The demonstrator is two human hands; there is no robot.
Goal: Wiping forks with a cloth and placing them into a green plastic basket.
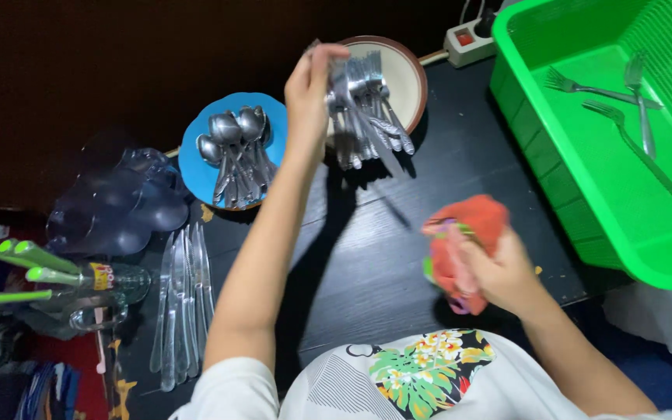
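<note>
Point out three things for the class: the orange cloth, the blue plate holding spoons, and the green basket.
orange cloth (476, 222), head view, on its upper folded part above the right hand.
blue plate (194, 162), head view, on its bare left rim.
green basket (577, 187), head view, on its near wall.

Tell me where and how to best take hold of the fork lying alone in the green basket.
Probably take the fork by its handle, the long thin part running toward the basket's near right corner. Come from straight above: it lies flat on the floor of the green basket, clear of the two crossed forks.

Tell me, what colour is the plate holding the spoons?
Bright blue. The plate under the spoons shows best in the head view, left of the left hand.
</note>
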